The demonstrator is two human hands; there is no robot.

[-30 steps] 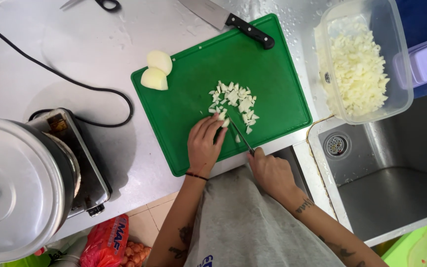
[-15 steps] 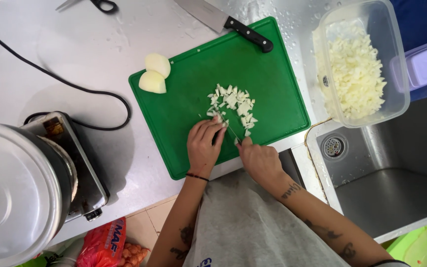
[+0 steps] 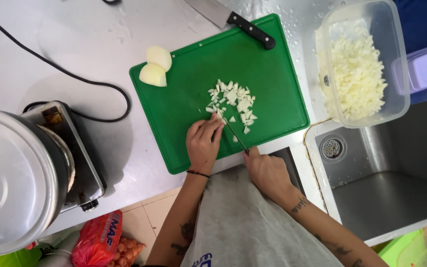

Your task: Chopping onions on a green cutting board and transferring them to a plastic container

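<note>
Head view, looking straight down: a pile of diced onion lies near the middle of a green cutting board. The right hand, at 5 o'clock from the pile, is closed around the handle of a thin knife whose blade points toward the pile's near edge. The left hand, at 7 o'clock from the pile, rests on the board with fingers curled and fingertips pressed against the blade beside the dice; whether it holds any onion cannot be told.

Two peeled onion halves sit at the board's 10 o'clock corner, touching each other. One second knife with a black handle lies across the board's 12 o'clock edge.

One clear plastic tub stands at 3 o'clock from the board, partly filled with chopped onion. A steel sink lies at 5 o'clock. One metal pot with lid stands on a hotplate at 8 o'clock, and a black cable runs from it. A red net bag lies below the counter.
</note>
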